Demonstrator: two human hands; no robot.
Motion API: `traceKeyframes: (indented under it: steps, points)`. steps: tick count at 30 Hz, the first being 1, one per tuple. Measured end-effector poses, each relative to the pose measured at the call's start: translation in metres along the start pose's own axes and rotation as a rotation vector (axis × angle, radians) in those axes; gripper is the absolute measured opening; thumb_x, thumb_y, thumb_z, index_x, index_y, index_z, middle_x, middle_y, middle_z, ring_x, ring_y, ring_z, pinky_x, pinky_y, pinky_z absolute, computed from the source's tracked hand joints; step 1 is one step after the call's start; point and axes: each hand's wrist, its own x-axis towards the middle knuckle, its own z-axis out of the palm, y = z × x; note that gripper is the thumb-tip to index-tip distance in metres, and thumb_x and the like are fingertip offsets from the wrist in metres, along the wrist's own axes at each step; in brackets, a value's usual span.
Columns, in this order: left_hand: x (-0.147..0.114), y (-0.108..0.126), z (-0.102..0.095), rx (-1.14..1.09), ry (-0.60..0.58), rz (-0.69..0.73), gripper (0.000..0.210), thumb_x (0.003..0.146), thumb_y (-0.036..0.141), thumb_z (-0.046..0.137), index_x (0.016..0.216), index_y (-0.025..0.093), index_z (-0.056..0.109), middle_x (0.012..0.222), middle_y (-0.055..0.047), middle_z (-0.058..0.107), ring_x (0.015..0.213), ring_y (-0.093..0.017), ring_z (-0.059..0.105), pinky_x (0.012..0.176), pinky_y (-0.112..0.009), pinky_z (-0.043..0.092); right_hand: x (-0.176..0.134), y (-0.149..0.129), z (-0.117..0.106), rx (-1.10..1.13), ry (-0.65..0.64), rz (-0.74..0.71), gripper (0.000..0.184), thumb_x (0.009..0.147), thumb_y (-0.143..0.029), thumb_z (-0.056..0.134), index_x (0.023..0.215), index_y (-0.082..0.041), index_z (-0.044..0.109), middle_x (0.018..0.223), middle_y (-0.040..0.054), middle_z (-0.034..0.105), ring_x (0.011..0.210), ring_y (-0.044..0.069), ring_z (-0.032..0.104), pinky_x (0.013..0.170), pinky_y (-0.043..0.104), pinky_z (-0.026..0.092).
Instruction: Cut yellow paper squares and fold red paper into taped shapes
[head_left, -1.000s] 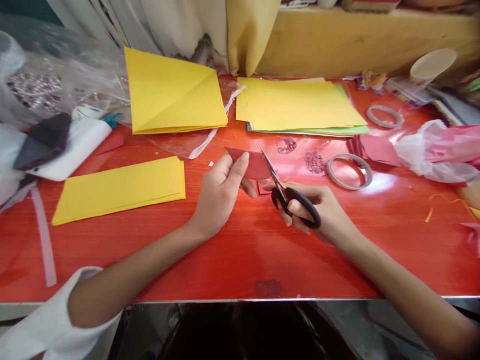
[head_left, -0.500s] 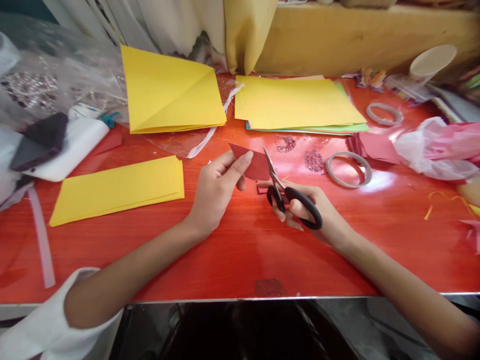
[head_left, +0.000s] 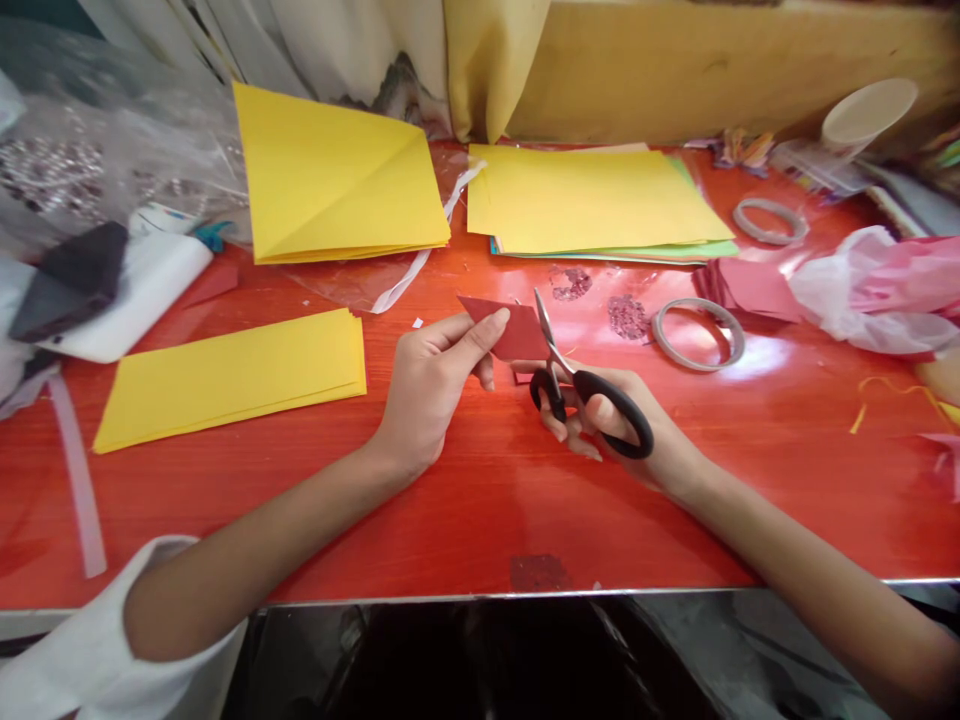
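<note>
My left hand pinches a small piece of dark red paper between thumb and fingers, above the table. A pair of scissors with black handles is in my right hand, the thumb through one loop and fingers in the other. Its blades are spread apart at the right edge of the red paper. Whether the paper lies between them is hard to make out. A small dark red scrap shows just below the paper, partly hidden by the scissors and my right hand.
Yellow paper lies in a folded strip stack, a folded sheet pile and a pile with coloured sheets on the red table. At right are a tape roll, red paper pieces and a pink-white plastic bag.
The scissor blades have spread wider, and the lower handles have moved apart. My left hand and the red paper have shifted slightly right; the whole view has moved a little.
</note>
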Motion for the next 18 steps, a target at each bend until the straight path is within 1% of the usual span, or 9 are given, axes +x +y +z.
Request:
traceKeyframes:
  steps: [8, 14, 18]
  points:
    - [-0.0008, -0.0008, -0.0007, 0.002, 0.012, 0.01, 0.038, 0.081, 0.035, 0.061, 0.049, 0.017, 0.051, 0.047, 0.003, 0.048, 0.048, -0.007, 0.045, 0.051, -0.023, 0.036, 0.0005, 0.002, -0.001, -0.001, -0.033, -0.044, 0.061, 0.078, -0.062, 0.054, 0.118, -0.016, 0.059, 0.064, -0.0027, 0.045, 0.046, 0.006, 0.034, 0.039, 0.021, 0.024]
    - [-0.0015, -0.0006, -0.0007, -0.034, 0.006, 0.017, 0.037, 0.081, 0.033, 0.062, 0.049, 0.017, 0.052, 0.048, 0.003, 0.049, 0.049, -0.007, 0.046, 0.052, -0.023, 0.036, 0.0003, -0.0011, 0.0018, 0.015, -0.011, -0.07, 0.056, 0.078, -0.061, 0.056, 0.109, -0.014, 0.063, 0.063, -0.0024, 0.045, 0.047, 0.006, 0.033, 0.039, 0.021, 0.022]
    - [-0.001, -0.001, -0.001, -0.057, 0.009, 0.019, 0.037, 0.081, 0.032, 0.063, 0.048, 0.017, 0.053, 0.046, 0.003, 0.047, 0.048, -0.007, 0.045, 0.052, -0.023, 0.035, 0.0004, -0.0019, 0.0018, 0.015, 0.0, -0.079, 0.058, 0.076, -0.062, 0.058, 0.107, -0.014, 0.064, 0.06, -0.0022, 0.045, 0.048, 0.006, 0.033, 0.039, 0.021, 0.022]
